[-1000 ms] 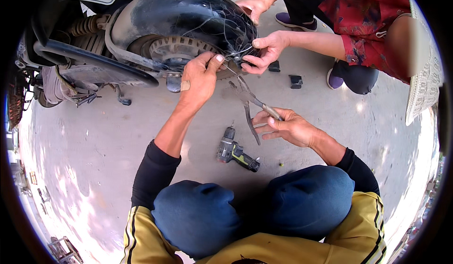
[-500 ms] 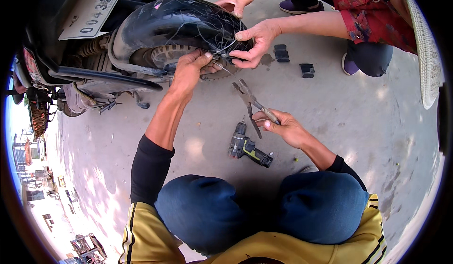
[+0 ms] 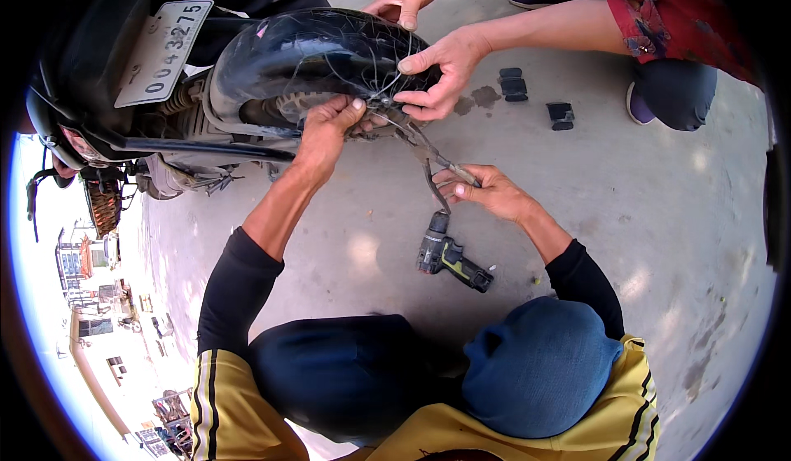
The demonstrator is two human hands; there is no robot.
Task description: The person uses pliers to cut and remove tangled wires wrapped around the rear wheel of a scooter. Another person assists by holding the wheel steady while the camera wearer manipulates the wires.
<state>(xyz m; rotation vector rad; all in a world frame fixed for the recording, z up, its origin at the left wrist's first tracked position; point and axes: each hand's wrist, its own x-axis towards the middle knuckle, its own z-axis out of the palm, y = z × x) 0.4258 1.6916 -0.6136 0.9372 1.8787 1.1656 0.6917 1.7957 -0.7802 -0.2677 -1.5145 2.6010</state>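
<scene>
A black rear mudguard covers the wheel of a motorbike, and thin wire is bunched at its right end. My left hand is closed at that end, pinching the wire between thumb and fingers. In my right hand are long-handled pincers, their handles spread and their jaws up beside the wire. Whether the jaws touch the wire cannot be made out. A co-worker's hand holds the mudguard's end from the right, and their other hand rests along its far side.
A cordless drill lies on the concrete ground below the pincers. Two small black pieces lie to the right, near the co-worker's knee. The number plate and a black frame bar are at left.
My right hand has brought the pincers up and left, so their jaws are now close to the wire. My left hand still pinches the wire. The view has shifted slightly.
</scene>
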